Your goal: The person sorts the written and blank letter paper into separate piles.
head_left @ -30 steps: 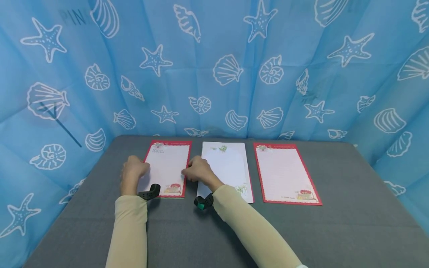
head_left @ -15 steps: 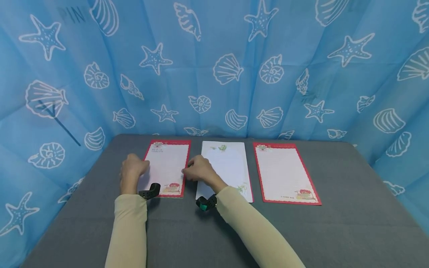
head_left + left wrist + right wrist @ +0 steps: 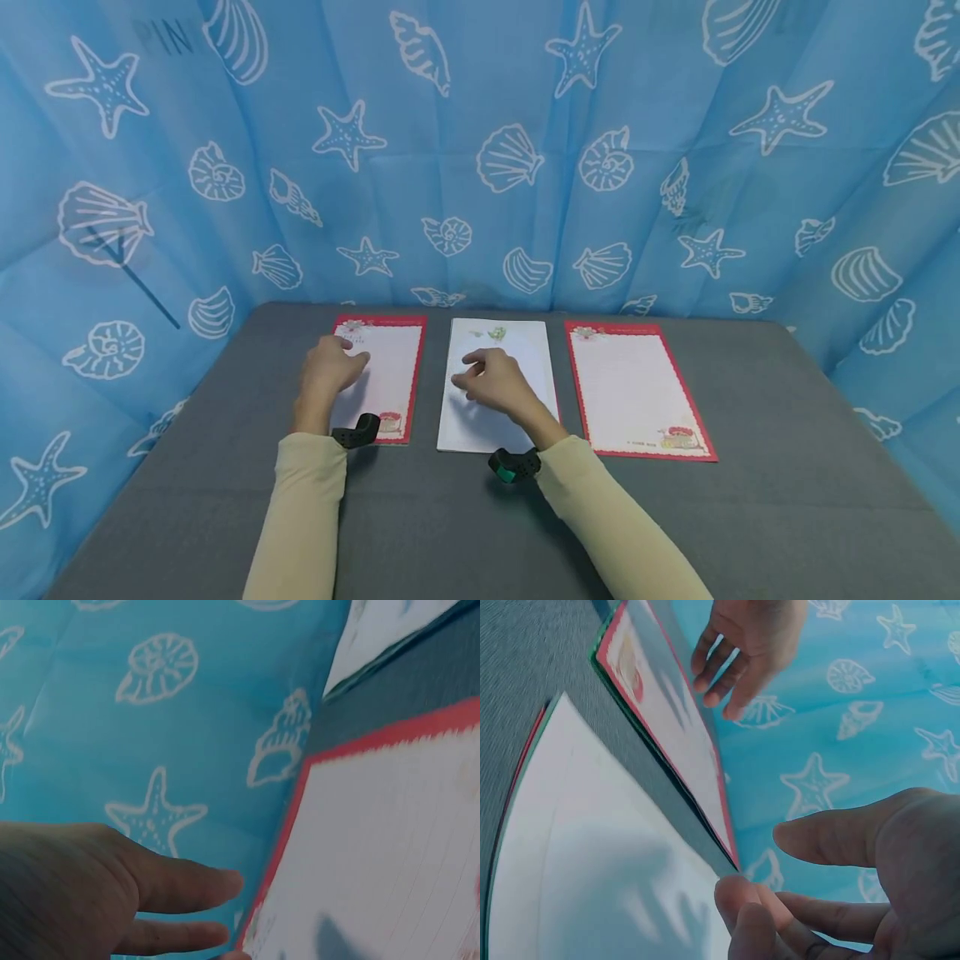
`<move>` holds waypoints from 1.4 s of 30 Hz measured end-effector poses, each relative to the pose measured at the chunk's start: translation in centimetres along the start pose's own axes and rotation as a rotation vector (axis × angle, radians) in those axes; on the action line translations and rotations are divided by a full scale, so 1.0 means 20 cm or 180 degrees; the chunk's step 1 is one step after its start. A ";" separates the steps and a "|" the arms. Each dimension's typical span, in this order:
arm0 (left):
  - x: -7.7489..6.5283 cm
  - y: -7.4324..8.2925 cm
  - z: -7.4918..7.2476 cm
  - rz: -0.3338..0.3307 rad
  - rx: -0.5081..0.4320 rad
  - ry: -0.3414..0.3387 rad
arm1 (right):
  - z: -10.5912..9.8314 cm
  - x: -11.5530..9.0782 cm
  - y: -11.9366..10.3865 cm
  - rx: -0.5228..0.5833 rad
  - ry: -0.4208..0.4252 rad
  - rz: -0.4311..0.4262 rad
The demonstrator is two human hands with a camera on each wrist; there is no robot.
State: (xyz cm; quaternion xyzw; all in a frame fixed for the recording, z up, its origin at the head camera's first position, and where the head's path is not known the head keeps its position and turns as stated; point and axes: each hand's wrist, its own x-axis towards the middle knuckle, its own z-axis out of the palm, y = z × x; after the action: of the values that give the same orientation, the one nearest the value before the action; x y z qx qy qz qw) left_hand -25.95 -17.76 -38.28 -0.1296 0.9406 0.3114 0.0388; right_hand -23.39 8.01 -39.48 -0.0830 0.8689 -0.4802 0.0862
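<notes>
Papers [image 3: 637, 390] lie near the table's [image 3: 750, 517] far edge, apparently spaced for easy access; left hand [image 3: 330, 367] and right hand [image 3: 497, 382] hover, relaxed, empty.

Smooth matt paper on red-bordered sheet [image 3: 392, 371] below left hand [image 3: 330, 371], smooth paper on white sheet [image 3: 476, 427] below right hand [image 3: 495, 381], dull woven-looking cloth on table [image 3: 420, 517] beneath both, creased fabric curtain [image 3: 558, 208] beyond.

Left sleeve [image 3: 303, 508]: long, plain pale cream, ends near wrist.
Right sleeve [image 3: 618, 521]: same cream, lightly creased.
Left wristband [image 3: 357, 432]: black, curved.
Right wristband [image 3: 522, 463]: black, green patch [image 3: 506, 474].
Fingers [image 3: 829, 836]: bare.
</notes>
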 end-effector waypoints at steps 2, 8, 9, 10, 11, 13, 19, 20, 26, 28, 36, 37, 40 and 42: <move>0.00 0.03 0.02 0.0164 0.0001 0.0010 | -0.04 -0.02 0.03 -0.0018 0.0069 -0.0021; -0.01 0.11 0.10 0.0688 -0.0114 -0.0102 | -0.16 -0.06 0.11 -0.0027 0.0347 0.0023; -0.02 0.12 0.12 0.0708 -0.0126 -0.0134 | -0.18 -0.07 0.12 -0.0004 0.0384 0.0028; -0.02 0.14 0.13 0.0728 -0.0125 -0.0160 | -0.20 -0.08 0.14 0.0030 0.0408 0.0038; -0.03 0.15 0.14 0.0749 -0.0127 -0.0184 | -0.22 -0.08 0.15 0.0080 0.0430 0.0057; -0.04 0.18 0.16 0.0773 -0.0138 -0.0241 | -0.27 -0.09 0.17 0.0152 0.0452 0.0087; -0.07 0.24 0.22 0.0925 -0.0233 -0.0358 | -0.38 -0.11 0.24 0.0269 0.0557 0.0224; -0.07 0.25 0.23 0.0961 -0.0252 -0.0374 | -0.40 -0.12 0.25 0.0271 0.0591 0.0252; -0.10 0.29 0.29 0.1047 -0.0250 -0.0487 | -0.44 -0.12 0.31 0.0123 0.0772 0.0307; -0.10 0.30 0.31 0.1019 -0.0211 -0.0525 | -0.45 -0.12 0.32 0.0041 0.0806 0.0333; -0.13 0.33 0.36 0.0910 0.0080 -0.0520 | -0.43 -0.11 0.35 -0.0370 0.0752 0.0635; -0.14 0.34 0.37 0.0897 0.0125 -0.0519 | -0.43 -0.11 0.34 -0.0440 0.0733 0.0661; -0.14 0.34 0.38 0.0849 0.0212 -0.0531 | -0.41 -0.12 0.34 -0.0601 0.0671 0.0698; -0.14 0.34 0.38 0.0838 0.0222 -0.0558 | -0.40 -0.12 0.33 -0.0653 0.0649 0.0698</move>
State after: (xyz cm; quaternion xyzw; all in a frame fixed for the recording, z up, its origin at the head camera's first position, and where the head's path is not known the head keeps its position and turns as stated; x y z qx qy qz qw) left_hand -25.08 -7.31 -40.06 0.0239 0.9527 0.2910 0.0842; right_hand -23.35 18.69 -40.76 0.0530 0.9214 -0.3827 0.0407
